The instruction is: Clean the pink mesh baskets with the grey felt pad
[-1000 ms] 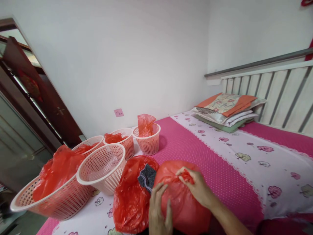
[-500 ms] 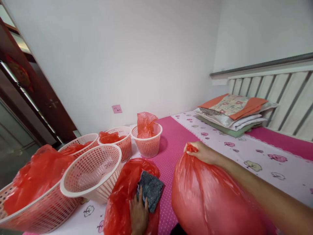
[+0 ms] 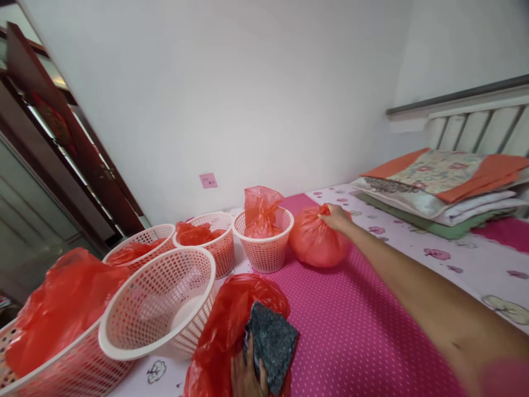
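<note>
The right hand (image 3: 336, 216) clamped the knotted neck, its best hold, of the soft, probably light tied red bag (image 3: 316, 245); the left hand (image 3: 247, 376) clutched a grey cloth (image 3: 273, 343).

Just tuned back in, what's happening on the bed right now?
The person's right hand grips the knotted top of a full red plastic bag, which rests on the pink dotted bedsheet beside a small pink mesh plastic basket. Their left hand holds a dark grey cloth against an open red plastic bag close to the camera.
</note>
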Tool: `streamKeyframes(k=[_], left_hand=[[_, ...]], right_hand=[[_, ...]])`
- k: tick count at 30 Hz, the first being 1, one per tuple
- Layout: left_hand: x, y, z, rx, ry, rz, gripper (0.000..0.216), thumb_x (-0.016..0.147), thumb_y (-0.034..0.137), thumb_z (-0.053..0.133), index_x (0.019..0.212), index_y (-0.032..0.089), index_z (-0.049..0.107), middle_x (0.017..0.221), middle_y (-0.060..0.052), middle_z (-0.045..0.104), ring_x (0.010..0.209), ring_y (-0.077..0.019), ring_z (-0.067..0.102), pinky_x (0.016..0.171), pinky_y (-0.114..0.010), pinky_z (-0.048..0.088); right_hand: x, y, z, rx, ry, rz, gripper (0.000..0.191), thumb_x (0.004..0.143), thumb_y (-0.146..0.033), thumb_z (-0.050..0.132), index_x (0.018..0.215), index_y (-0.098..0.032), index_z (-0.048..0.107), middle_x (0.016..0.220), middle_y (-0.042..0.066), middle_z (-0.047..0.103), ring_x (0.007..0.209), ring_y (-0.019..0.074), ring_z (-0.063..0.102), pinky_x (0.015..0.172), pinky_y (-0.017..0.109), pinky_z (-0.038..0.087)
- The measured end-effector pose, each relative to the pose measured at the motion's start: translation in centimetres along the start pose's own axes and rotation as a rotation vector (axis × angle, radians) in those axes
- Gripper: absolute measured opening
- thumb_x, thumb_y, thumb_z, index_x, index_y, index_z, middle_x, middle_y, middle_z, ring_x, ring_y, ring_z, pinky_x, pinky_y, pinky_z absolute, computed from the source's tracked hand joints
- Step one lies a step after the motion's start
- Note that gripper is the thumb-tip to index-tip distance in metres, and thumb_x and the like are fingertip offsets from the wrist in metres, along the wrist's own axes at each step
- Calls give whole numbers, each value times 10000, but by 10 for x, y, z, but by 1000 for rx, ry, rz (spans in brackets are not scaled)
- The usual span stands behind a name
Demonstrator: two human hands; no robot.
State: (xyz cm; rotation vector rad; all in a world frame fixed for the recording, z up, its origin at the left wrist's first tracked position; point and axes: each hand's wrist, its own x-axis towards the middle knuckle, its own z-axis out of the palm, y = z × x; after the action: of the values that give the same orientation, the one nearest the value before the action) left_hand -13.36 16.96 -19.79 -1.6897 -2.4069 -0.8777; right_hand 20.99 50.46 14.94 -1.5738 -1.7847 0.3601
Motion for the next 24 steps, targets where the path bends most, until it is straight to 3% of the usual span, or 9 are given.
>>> streamKeyframes(k=[4,8,12,15,18,20,21,24], left_hand=[[-3,-4,8,18,-10,-3,578,1006,329,430,1530,246,659,1537,-126,696,1372,-394,674,1206,-614,506],[-4,6,6,14,46,-16,594,1017,319,387,1542,223,648,1482,-153,727,1359,-386,676,1208,-602,500],[-4,18,-1,-9,76,-41,606,1010,309,366,1547,262,644,1390,-137,772,1306,-381,693,1179,-604,515],[-4,20,-4,-11,81,-36,594,1017,319,374,1537,256,654,1452,-135,739,1321,-379,680,1183,-586,512],[-3,19,-3,-4,82,-24,587,1025,318,387,1540,218,648,1476,-160,718,1331,-372,674,1185,-560,513],[-3,17,-1,8,82,-13,576,1030,306,397,1540,209,647,1479,-161,715,1329,-367,675,1181,-553,515],[-4,15,1,15,88,-8,572,1035,297,394,1540,202,645,1475,-163,716,1322,-363,678,1178,-554,514],[-5,12,6,24,114,16,566,1057,278,374,1559,189,619,1456,-164,725,1301,-342,682,1178,-548,508]], right_hand=[[7,10,40,71,13,104,108,1022,-204,675,1115,-157,704,1072,55,761,937,197,727,901,384,600],[14,12,55,140,44,85,341,942,-146,652,1282,-163,678,1280,144,744,1171,254,706,1023,351,543],[2,21,49,139,142,102,642,850,-167,707,1474,-111,568,1596,267,504,1461,366,539,1186,428,451],[-24,35,41,144,209,54,650,934,-207,621,1557,-83,485,1716,304,312,1595,374,372,1245,423,376],[-65,53,45,192,266,-119,615,969,-232,577,1558,-74,495,1726,313,315,1645,376,280,1294,471,319],[-110,68,59,205,235,-180,618,947,-253,576,1543,-100,519,1677,278,436,1610,399,362,1292,604,340],[-139,77,70,204,186,-183,602,947,-291,575,1521,-110,555,1625,258,521,1567,409,441,1269,645,375],[-248,115,112,159,-184,-117,625,995,-484,511,1517,-161,626,1595,217,596,1500,403,551,1231,630,455]])
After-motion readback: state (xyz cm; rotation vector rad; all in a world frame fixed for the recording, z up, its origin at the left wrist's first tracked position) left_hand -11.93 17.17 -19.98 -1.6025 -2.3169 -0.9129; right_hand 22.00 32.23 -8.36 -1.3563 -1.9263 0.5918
